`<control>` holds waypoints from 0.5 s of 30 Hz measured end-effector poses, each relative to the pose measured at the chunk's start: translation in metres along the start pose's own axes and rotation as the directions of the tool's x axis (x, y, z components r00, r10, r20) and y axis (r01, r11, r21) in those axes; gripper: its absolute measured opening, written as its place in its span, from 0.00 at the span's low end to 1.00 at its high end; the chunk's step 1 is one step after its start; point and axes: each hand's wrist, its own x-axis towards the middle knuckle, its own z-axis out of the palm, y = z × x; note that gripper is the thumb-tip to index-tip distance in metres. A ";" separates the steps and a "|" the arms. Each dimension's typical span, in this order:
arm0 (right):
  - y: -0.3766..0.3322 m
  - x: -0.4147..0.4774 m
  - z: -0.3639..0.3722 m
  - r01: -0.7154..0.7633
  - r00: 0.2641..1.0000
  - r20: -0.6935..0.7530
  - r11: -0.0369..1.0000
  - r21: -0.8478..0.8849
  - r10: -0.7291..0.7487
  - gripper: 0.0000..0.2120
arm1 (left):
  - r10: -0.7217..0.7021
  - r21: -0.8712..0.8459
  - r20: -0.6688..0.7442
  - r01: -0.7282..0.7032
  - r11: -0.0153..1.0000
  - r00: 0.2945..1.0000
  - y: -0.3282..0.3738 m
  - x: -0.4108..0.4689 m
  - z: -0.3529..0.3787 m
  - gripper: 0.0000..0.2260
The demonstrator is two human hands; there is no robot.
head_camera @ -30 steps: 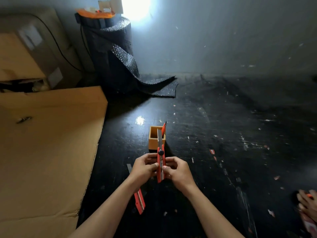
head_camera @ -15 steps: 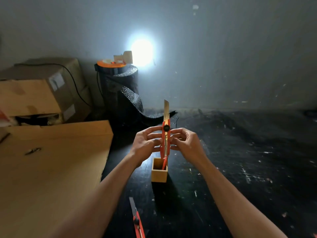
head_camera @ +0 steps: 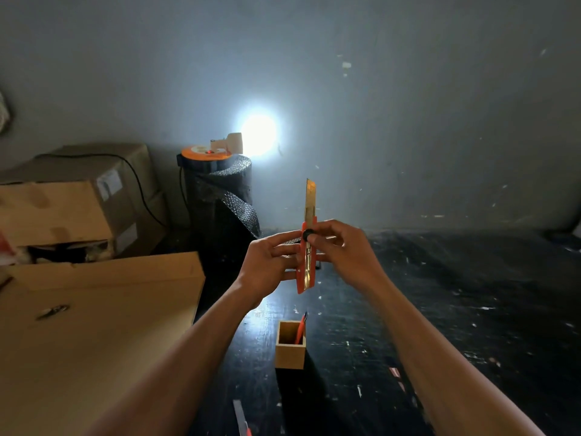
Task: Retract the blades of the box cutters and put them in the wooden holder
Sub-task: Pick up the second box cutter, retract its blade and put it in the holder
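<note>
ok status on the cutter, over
Left hand and right hand both on box cutter. Blade out, pointing up. One cutter in wooden holder. Nothing blocking.

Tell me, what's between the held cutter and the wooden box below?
Nothing: in the head view only bare black floor shows between the held cutter and the wooden box.

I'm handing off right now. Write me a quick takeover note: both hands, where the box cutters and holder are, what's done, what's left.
Left hand: holds the orange box cutter upright by its body, above the floor.
Right hand: fingers at the black lock wheel of the same cutter.
Its blade sticks out, pointing up: not retracted.
Wooden holder stands on the black floor below the hands, with one cutter already inside.
Another cutter lies on the floor at the bottom edge, blade out.
Left: retract the held blade, put it in the holder, then handle the floor cutter.
</note>
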 end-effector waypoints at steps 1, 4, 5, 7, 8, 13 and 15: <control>0.000 0.000 -0.001 -0.004 1.000 0.003 1.000 0.014 0.004 0.06 | 0.001 -0.004 -0.003 -0.001 1.000 1.000 0.000 0.000 -0.001 0.20; 0.000 -0.003 -0.004 -0.021 1.000 0.016 0.998 0.061 0.020 0.06 | -0.005 0.003 0.002 0.005 1.000 1.000 -0.001 0.000 -0.003 0.18; 0.000 -0.004 -0.004 -0.017 1.000 0.012 0.998 0.056 0.016 0.06 | -0.010 0.003 0.004 0.010 1.000 1.000 0.000 0.000 -0.003 0.18; -0.003 -0.006 -0.003 0.006 1.000 -0.002 0.999 0.051 -0.006 0.06 | -0.017 0.000 0.003 0.017 1.000 1.000 0.001 0.001 -0.004 0.17; -0.005 -0.006 -0.003 0.019 1.000 -0.009 0.998 0.065 -0.018 0.07 | -0.018 -0.006 0.003 0.018 1.000 1.000 0.002 0.002 -0.005 0.17; -0.017 -0.004 -0.008 0.064 0.998 0.012 0.998 0.002 -0.064 0.10 | -0.004 -0.032 -0.003 0.004 0.999 1.000 0.013 0.002 -0.003 0.18; -0.016 -0.005 -0.008 0.063 0.998 0.028 0.997 -0.042 -0.062 0.09 | 0.001 -0.048 -0.016 -0.001 0.999 1.000 0.017 0.002 -0.002 0.19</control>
